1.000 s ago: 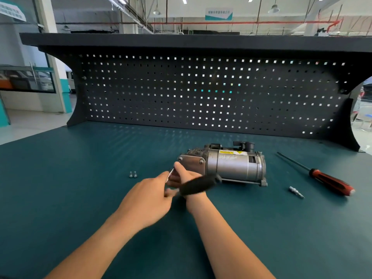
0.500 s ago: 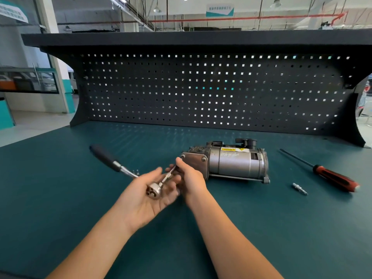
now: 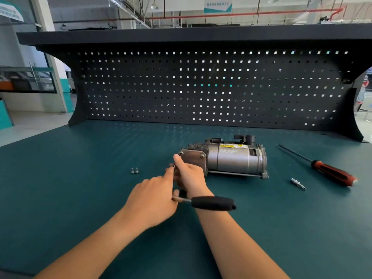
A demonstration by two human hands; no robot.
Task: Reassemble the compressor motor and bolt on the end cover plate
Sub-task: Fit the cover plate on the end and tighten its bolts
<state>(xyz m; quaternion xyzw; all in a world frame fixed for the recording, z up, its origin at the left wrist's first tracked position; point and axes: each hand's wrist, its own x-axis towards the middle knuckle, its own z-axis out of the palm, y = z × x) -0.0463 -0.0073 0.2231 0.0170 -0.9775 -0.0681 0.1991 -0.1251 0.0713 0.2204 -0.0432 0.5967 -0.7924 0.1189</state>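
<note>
Nearest us, our left hand [image 3: 153,200] is curled round the head of the ratchet [image 3: 213,202]. Half a second ago its black handle pointed away to the far left. Now it lies swung to the right, across our right wrist, much as it did a second ago, so we judge we are mid-stroke, working a bolt in turn by turn.

Just beyond, our right hand [image 3: 189,176] is closed, thumb up, apparently pinching the thin extension shaft [image 3: 174,168] to steady it. The fingers hide the contact, so we cannot be sure.

The shaft runs toward the lower left corner of the end cover plate [image 3: 192,158], which already carries a bolt at each upper corner. The compressor motor [image 3: 231,160] lies on its side near the middle of the workbench [image 3: 80,198], unmoved.

Two loose bolts [image 3: 134,170] wait to its left, so the plate is only partly fastened. A red-handled screwdriver [image 3: 332,174] and a small bit [image 3: 298,183] lie toward the right edge.
</note>
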